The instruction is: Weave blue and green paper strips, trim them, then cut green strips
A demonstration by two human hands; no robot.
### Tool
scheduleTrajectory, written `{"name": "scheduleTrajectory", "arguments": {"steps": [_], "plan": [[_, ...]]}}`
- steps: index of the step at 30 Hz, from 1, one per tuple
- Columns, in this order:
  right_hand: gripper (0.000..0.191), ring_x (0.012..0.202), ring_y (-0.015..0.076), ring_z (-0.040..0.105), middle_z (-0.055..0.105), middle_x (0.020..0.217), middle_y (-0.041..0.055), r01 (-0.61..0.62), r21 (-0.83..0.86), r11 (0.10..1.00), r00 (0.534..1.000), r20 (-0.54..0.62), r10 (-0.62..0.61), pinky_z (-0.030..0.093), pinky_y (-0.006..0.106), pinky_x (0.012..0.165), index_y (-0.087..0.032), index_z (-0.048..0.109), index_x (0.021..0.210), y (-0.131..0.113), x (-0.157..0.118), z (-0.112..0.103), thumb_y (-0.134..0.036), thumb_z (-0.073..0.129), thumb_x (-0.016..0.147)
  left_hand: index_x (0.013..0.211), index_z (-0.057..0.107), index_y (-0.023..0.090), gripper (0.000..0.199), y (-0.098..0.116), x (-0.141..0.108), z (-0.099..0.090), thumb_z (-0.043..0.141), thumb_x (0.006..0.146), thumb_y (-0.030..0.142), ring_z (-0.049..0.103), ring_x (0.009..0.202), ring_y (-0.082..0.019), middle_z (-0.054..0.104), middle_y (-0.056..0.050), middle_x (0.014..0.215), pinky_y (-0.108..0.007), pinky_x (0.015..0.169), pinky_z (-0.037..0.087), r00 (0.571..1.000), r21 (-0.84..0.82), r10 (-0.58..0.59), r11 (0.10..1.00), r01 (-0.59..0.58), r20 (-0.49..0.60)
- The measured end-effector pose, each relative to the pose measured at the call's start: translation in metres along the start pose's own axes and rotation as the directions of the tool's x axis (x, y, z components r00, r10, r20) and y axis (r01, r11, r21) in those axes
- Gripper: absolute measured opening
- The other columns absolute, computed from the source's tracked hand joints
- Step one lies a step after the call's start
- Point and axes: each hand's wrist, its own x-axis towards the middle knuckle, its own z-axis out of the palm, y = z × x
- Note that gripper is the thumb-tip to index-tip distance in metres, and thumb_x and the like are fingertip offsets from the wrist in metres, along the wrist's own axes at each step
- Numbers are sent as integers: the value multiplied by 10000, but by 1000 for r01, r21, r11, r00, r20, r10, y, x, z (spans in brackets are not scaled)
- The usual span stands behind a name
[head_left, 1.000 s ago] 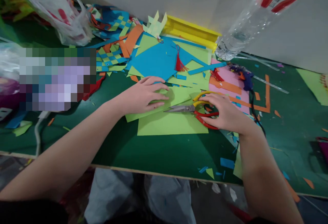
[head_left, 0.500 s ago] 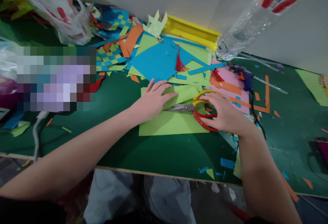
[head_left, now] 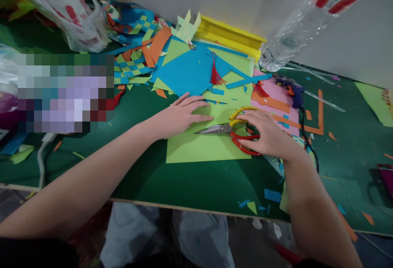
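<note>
A light green sheet of paper (head_left: 208,148) lies on the green tabletop in front of me. My left hand (head_left: 179,116) rests flat on its upper left part, fingers stretched out and thumb apart. In my right hand (head_left: 260,131) is a pair of scissors (head_left: 227,128) with one yellow and one red handle. Its grey blades point left across the paper, toward my left thumb, and look nearly closed. Whether paper sits between the blades, I cannot tell.
Behind the sheet lie blue paper (head_left: 184,71), a red tassel (head_left: 216,73) and a yellow tray (head_left: 230,37). A plastic bottle (head_left: 294,34) stands back right; a plastic bag (head_left: 82,26) is back left. Paper scraps (head_left: 272,195) litter the right side. A grey cable (head_left: 41,165) runs left.
My left hand has flattened and shifted slightly left on the paper. The raised upper part of the green paper now lies flatter. The scissors have moved slightly left.
</note>
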Motion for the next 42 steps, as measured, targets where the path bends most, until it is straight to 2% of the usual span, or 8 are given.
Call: {"name": "scheduleTrajectory", "arguments": {"steps": [10,20,25,32,37,42], "plan": [[509,1287,361,488,587,1299,131,-6,11,1000,1000,27,5,359,540,1062,-228,557,1272,2,-2,-2,-461,637,827,1389,522,357,691,3,0,-6,409,854,-65,203,1490,-269,370,-26,1555,-557,1203,168,999,-1,-41,999,41,31],[463,1260,338,507,603,1278,110,2,76,997,998,56,-6,352,554,1056,-263,546,1262,-6,3,0,-409,643,833,1416,485,368,731,2,0,-6,365,846,-74,166,1500,-268,326,-16,1579,-554,1204,163,998,11,-40,999,40,47],[461,1247,340,516,599,1282,120,-19,74,997,999,48,15,345,556,1057,-237,547,1259,-13,4,1,-406,634,839,1414,492,361,707,2,0,-5,362,860,-59,169,1498,-278,326,-24,1579,-556,1204,162,999,0,-31,1000,32,40],[451,1253,329,510,603,1276,112,7,95,995,997,73,-14,359,529,1045,-245,534,1257,-21,7,3,-379,639,840,1419,485,361,698,2,0,-5,377,863,-47,178,1495,-283,330,-32,1572,-554,1202,174,999,13,-28,1000,28,38],[462,1231,335,519,588,1280,130,-21,98,995,996,91,12,347,541,1040,-233,518,1277,-29,10,8,-389,617,853,1414,494,354,602,1,-1,-5,401,914,32,194,1489,-287,342,-40,1562,-556,1200,181,999,17,-26,1000,25,26],[467,1229,330,521,588,1276,122,-28,108,994,994,106,17,358,519,1026,-242,514,1276,-36,12,9,-401,624,851,1415,487,367,636,1,-1,-4,407,895,9,170,1496,-273,324,-27,1572,-547,1207,161,999,7,-24,1000,24,42]]}}
